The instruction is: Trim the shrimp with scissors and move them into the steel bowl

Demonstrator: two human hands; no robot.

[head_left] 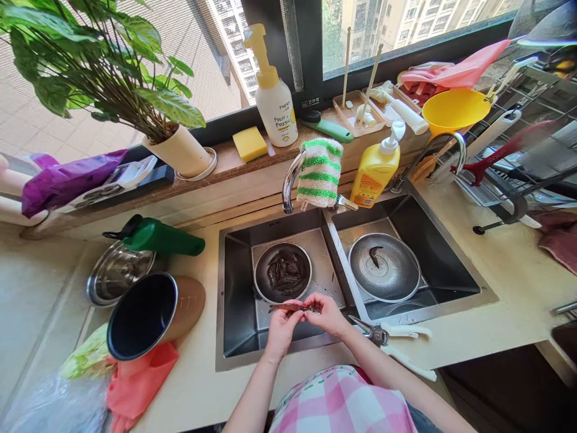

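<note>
1. A dark shrimp (291, 307) is held near the middle of the frame, above the front of the left sink basin (322, 252).
2. Its left part is pinched by the left hand (280, 325), with thumb and fingers closed on it.
3. Its right part is gripped by the right hand (328, 315), whose fingertips are likewise drawn together; the hands are set just beside each other.
4. A heap of shrimp (287, 272) is contained in a round dark pan (261, 275), just beyond the hands in the same basin.
5. A lone curled shrimp (375, 257) is seen in a textured frying pan (399, 279), placed in the right basin (444, 264).
6. White-handled kitchen shears (377, 335) are laid right of lower centre, by the sink's front edge.
7. The chrome faucet (288, 186) is draped with a green-striped cloth (319, 171), at upper centre.
</note>
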